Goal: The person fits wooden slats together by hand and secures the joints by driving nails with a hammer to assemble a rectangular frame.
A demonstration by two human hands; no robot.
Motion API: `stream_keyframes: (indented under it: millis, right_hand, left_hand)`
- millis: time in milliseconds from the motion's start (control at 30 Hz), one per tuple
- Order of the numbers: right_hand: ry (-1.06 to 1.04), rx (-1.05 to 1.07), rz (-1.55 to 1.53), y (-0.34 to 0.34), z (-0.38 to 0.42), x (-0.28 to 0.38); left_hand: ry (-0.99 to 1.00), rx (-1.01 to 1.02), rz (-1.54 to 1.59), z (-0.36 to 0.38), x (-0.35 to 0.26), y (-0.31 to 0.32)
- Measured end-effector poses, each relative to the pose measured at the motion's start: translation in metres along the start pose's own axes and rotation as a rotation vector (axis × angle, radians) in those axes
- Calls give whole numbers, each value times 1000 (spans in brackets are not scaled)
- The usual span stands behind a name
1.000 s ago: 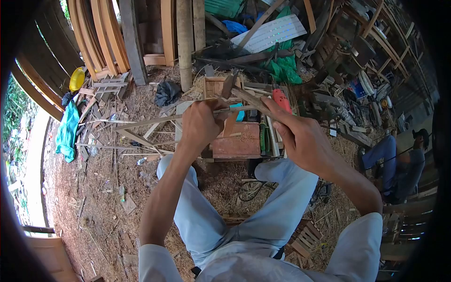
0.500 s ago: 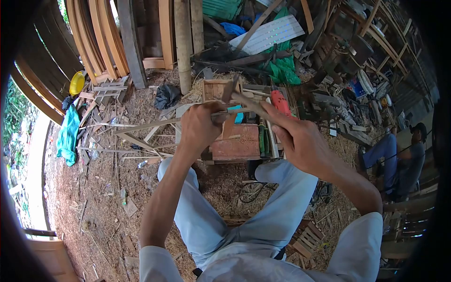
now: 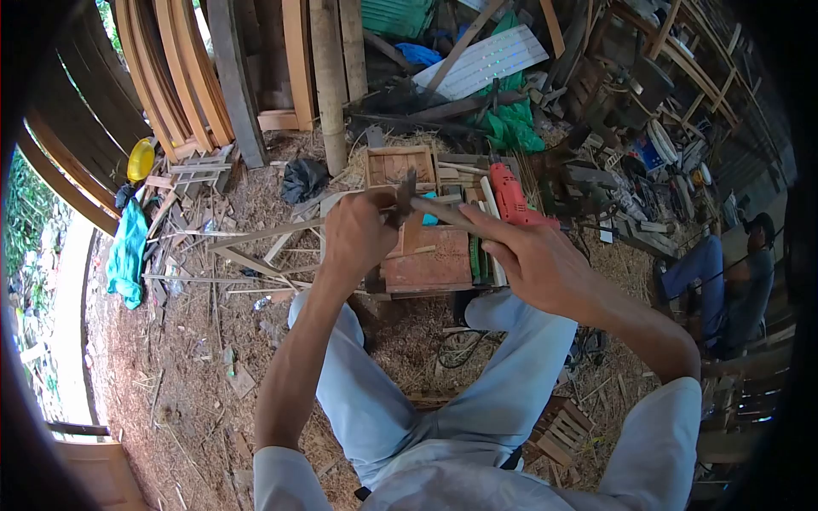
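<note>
A hammer with a wooden handle (image 3: 450, 216) is gripped in my right hand (image 3: 541, 260). Its dark metal head (image 3: 407, 192) is right beside the fingers of my left hand (image 3: 354, 237). Closed fingers of that left hand are on a thin wooden strip (image 3: 271, 232), part of a light frame of strips reaching out to the left. A short piece of brown wood (image 3: 412, 232) stands below the hammer head. Under both hands is a low wooden bench with a reddish board (image 3: 428, 262) on it. The tips of my left fingers are partly hidden.
A red power drill (image 3: 511, 194) lies right of my hands, close to an open wooden box (image 3: 399, 163). Loose strips and shavings cover the ground. A black bag (image 3: 304, 180) lies ahead left. Another person (image 3: 740, 281) sits at the far right.
My right hand has swung the hammer down, so its head is now lower, beside my left fingers. My left hand has stayed nearly in place on the strip.
</note>
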State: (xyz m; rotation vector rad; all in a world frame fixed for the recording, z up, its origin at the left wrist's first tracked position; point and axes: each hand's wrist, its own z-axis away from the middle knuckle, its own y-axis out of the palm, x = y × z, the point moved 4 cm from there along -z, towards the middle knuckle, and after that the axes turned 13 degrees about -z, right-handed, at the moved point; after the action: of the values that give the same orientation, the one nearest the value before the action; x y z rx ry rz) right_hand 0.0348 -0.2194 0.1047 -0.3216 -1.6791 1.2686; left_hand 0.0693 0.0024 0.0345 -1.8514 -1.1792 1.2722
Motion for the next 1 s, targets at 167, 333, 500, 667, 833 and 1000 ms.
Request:
stream_keyframes:
  millis: [167,333,500,667,833,1000]
  right_hand:
    - [-259,-386,-223,-31,-5,10]
    - [-53,-224,-200,-27,-8,-1]
    - [-10,-257,-485,5,-28,-27]
    - [-26,-328,-651,61,-75,-37]
    - [-99,-415,-546,73,-92,-31]
    - [-128,-418,-610,75,-98,-38]
  left_hand:
    - [75,-29,-13,0,-1,-3]
    - [13,50,-21,-4,-2,-8]
    - [-3,89,1,-7,5,-12]
    - [34,88,96,-10,15,-4]
    - [129,22,131,-8,12,-14]
    - [155,127,95,-12,11,-16]
